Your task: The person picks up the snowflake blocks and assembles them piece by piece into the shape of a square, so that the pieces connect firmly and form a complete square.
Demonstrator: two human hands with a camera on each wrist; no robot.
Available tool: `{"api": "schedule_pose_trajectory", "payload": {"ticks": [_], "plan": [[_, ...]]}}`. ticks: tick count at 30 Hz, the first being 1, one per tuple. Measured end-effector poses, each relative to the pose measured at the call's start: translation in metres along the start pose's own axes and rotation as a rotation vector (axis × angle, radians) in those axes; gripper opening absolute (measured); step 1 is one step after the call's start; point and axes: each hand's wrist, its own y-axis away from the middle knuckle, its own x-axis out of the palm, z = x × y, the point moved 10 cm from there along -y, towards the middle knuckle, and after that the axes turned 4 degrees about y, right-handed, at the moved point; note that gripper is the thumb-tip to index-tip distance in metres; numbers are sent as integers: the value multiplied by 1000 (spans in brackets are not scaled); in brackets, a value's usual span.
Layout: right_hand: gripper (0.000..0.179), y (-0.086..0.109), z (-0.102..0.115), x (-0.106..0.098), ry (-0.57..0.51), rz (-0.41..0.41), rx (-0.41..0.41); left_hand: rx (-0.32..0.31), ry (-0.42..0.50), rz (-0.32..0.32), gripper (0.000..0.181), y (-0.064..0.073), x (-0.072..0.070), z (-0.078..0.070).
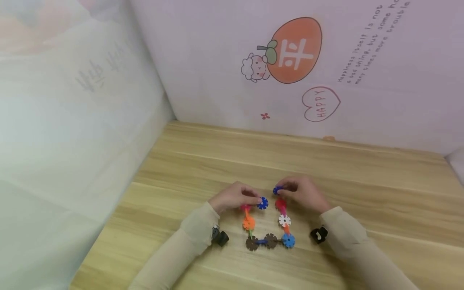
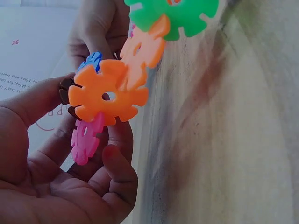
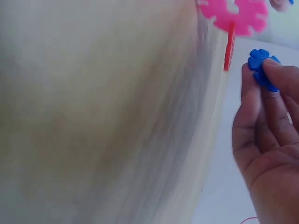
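A chain of notched plastic discs lies in a U shape on the table, with an orange disc on its left side and a white disc on its right. My left hand pinches a dark blue disc at the chain's upper left end, by a pink disc. In the left wrist view, orange disc hides part of that grip. Between thumb and fingertips, my right hand holds another blue disc, just above the red disc topping the right side.
Brown discs and a light blue disc form the chain's near side. The wood-patterned table meets a printed wall covering at the back and a pale sheet at the left. Black wrist devices sit on both sleeves.
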Motion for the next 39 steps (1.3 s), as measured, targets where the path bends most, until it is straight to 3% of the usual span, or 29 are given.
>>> {"api": "schedule_pose_trajectory", "payload": {"ticks": [9, 17, 24, 31, 35, 39], "plan": [[16, 21, 31, 5, 76, -72, -160, -5, 0, -6, 21, -1, 2, 1], [20, 35, 52, 5, 81, -114, -328, -8, -11, -17, 19, 0, 4, 1], [22, 41, 64, 8, 104, -151, -463, -10, -3, -17, 15, 1, 5, 2], [24, 47, 75, 10, 140, -204, -592, -6, -38, -63, 15, 1, 4, 3], [22, 50, 82, 11, 162, -211, -626, -6, -57, -89, 14, 2, 3, 3], [20, 48, 82, 15, 179, -170, -588, -26, -41, -96, 13, 1, 3, 5]]}}
